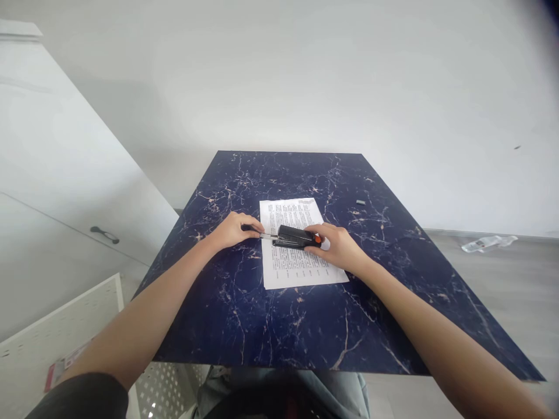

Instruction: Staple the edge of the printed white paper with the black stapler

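A black stapler (292,235) with an orange part at its right end is over a printed sheet of paper (279,273). My right hand (335,244) is closed round the stapler's right end, thumb on the near side and fingers on the far side. From its left end sticks out a silver metal tray (269,236) with a black tip. My left hand (238,228) pinches this tray near the tip, at the paper's left edge. Whether staples lie in the tray is too small to tell.
The dark blue marble-patterned table (244,326) stands against a white wall. On its right part lies a small grey strip (360,202), apparently staples. A clear plastic package (488,243) is on the floor at right. A white cabinet (65,174) and a perforated white rack (56,331) stand at left.
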Tool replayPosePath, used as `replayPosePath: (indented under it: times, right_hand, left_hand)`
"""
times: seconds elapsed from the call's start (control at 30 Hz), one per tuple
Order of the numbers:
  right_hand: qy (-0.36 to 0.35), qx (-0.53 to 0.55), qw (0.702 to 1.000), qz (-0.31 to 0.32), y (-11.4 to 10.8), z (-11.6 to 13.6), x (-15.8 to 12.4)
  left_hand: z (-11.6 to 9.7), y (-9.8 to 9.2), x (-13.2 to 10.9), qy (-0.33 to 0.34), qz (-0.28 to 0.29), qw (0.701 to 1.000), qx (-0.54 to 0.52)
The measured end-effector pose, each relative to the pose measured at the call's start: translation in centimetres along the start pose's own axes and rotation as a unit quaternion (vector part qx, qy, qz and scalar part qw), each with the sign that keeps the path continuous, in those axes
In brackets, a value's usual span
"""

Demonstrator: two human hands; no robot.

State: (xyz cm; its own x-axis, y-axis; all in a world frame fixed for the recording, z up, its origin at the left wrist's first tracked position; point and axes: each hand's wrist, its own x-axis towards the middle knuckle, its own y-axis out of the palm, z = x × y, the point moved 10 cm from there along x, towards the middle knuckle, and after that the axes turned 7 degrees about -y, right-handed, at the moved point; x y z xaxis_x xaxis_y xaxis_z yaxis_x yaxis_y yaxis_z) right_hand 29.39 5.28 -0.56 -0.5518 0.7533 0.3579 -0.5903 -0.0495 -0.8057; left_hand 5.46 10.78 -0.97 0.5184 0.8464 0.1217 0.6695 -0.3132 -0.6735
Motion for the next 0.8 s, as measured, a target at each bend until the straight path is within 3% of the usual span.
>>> replayPosePath:
  times: [0.17,0.47,0.8]
  right_hand:
    - [0.023,0.014,1.000,-0.013,0.2,-0.8,0.1]
    - [0.029,0.018,0.999,-0.023,0.4,-1.0,0.1]
    - [0.056,0.033,0.997,-0.029,0.5,-1.6,0.4]
  left_hand:
    - [-1.4,1.9,0.3,-0.008,-0.035,0.999,-0.003]
    - [-3.3,2.7,0.5,0.016,-0.109,0.994,0.026]
    - [-3.2,3.0,0.6,-0.022,-0.101,0.994,-0.026]
